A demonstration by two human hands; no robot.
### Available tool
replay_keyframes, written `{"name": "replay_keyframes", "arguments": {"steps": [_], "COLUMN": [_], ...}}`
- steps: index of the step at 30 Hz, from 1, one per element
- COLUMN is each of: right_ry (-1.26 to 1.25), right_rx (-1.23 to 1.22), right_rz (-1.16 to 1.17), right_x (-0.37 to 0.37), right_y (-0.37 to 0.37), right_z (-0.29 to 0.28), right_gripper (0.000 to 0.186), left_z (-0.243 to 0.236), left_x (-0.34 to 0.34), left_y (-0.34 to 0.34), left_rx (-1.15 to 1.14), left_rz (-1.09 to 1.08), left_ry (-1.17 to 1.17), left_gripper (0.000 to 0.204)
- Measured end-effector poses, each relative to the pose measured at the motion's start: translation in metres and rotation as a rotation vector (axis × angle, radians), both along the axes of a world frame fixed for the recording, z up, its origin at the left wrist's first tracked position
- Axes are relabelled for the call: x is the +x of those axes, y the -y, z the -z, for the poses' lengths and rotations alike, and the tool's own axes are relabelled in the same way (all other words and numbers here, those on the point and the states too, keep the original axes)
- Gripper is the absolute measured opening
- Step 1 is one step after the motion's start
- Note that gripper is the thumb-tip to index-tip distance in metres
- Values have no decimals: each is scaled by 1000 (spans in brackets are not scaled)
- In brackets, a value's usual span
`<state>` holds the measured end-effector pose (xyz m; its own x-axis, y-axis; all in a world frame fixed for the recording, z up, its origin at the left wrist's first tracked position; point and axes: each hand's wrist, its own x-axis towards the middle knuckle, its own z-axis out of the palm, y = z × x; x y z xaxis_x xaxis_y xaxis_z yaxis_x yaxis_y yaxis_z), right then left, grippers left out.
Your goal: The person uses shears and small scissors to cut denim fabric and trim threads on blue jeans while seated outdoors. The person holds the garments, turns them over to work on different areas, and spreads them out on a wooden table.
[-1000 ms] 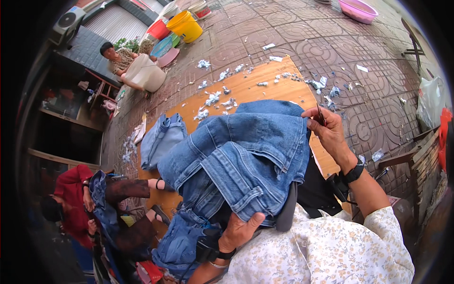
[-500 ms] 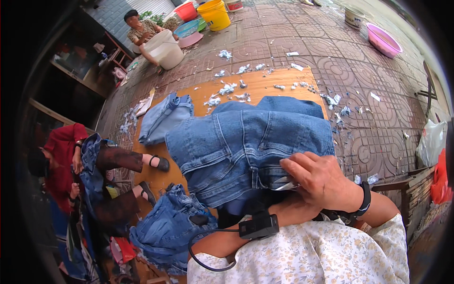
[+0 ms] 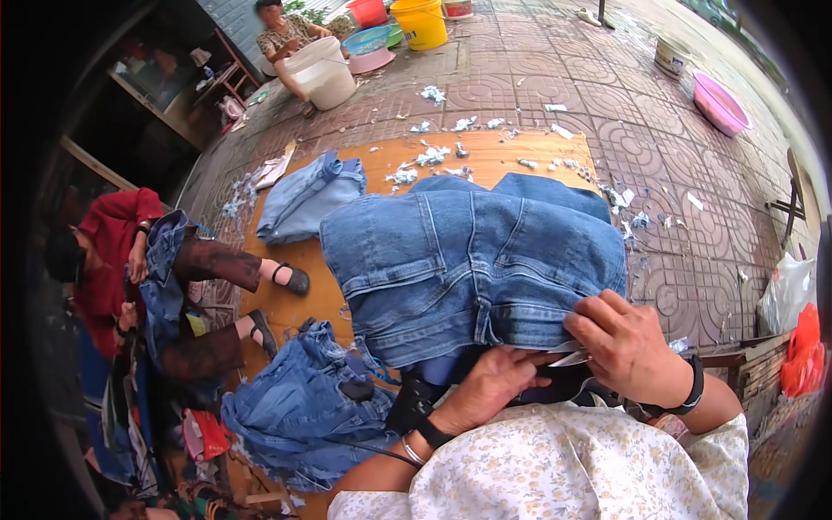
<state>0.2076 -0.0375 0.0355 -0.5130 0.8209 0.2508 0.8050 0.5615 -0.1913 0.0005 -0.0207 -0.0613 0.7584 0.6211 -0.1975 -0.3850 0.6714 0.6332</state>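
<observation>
Blue jeans (image 3: 446,243) lie folded in front of me at the near end of an orange wooden board (image 3: 286,251). My right hand (image 3: 624,347) is closed on small metal scissors (image 3: 568,357), their blades at the jeans' waistband. Just left of it my left hand (image 3: 494,377) pinches the waistband's lower edge, its fingertips partly hidden. Pale folded jeans (image 3: 303,199) rest on the board behind, and a crumpled denim pile (image 3: 295,407) is at lower left.
A person in red (image 3: 113,217) holds denim at left. Another person (image 3: 277,43) sits by a white bucket (image 3: 321,74) and coloured tubs (image 3: 416,22). Fabric scraps (image 3: 433,156) litter board and paving. A pink basin (image 3: 719,102) and red plastic bag (image 3: 802,355) are at right.
My right hand has come down from the jeans' upper right corner to the waistband, beside my left hand. The jeans have turned and lie flatter.
</observation>
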Motion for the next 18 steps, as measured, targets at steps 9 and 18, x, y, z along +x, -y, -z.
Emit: {"name": "replay_keyframes", "arguments": {"steps": [9,18], "right_ry": [-161,-146], "right_rx": [86,37], "right_rz": [-29,-31], "right_x": [19,14], "right_y": [19,35], "right_z": [17,35], "right_gripper": [27,20], "left_z": [2,6], "left_x": [-26,-80], "left_y": [-2,-3], "left_rx": [-277,-168], "left_rz": [-482,-684], "left_ry": [267,462], "left_gripper": [57,50]}}
